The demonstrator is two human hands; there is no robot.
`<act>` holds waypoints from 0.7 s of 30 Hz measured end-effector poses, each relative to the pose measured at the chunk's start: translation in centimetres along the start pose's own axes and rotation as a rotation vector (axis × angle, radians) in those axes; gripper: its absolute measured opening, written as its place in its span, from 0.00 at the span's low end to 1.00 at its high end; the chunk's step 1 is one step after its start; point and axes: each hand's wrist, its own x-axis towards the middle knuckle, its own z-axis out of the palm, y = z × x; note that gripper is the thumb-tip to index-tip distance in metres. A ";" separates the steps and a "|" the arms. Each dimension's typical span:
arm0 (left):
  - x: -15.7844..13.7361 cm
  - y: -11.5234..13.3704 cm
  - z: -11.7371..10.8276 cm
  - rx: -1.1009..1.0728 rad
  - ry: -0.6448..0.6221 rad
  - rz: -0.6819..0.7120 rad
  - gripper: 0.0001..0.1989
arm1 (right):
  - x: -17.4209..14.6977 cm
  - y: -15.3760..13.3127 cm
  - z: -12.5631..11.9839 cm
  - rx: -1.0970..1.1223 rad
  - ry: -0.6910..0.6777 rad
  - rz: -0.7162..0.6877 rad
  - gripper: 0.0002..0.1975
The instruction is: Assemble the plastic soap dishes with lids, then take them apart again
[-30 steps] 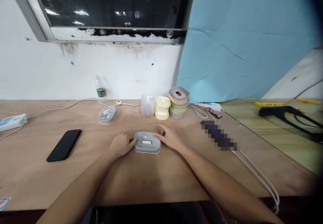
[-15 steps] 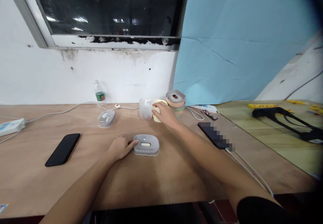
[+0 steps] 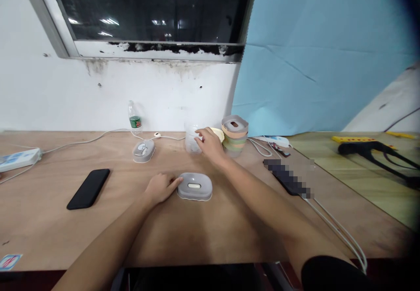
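Note:
A grey oval soap dish with a pale slot in its middle lies on the table. My left hand rests at its left end, thumb on the rim and the other fingers curled, partly hidden. Farther back, my right hand has thumb and fingers apart at the right side of a stack of clear plastic pieces. Whether the fingertips touch the stack I cannot tell. Behind that hand shows a cream-coloured piece, partly covered. To its right stands a stack of grey, orange and green soap dishes.
A second grey dish with a clear cover sits back left, near a plastic bottle. Black phones lie at left and right. White cables and power strips run along the table; a black-handled object lies far right.
My right hand has moved left, from the cream-coloured piece to the clear plastic stack. My left hand stays at the grey soap dish. The whole view has shifted slightly.

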 end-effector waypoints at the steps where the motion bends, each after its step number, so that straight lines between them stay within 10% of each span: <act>1: 0.0 0.0 0.0 -0.026 0.024 -0.007 0.26 | -0.8 -0.6 -0.6 0.073 0.044 0.011 0.10; 10: -0.5 0.4 0.2 -0.282 0.297 0.101 0.22 | -11.2 -2.7 -2.5 0.876 -0.119 0.373 0.19; 21: 0.0 -0.1 0.7 -0.136 0.161 0.113 0.27 | -12.1 0.0 -2.3 0.404 -0.389 0.441 0.24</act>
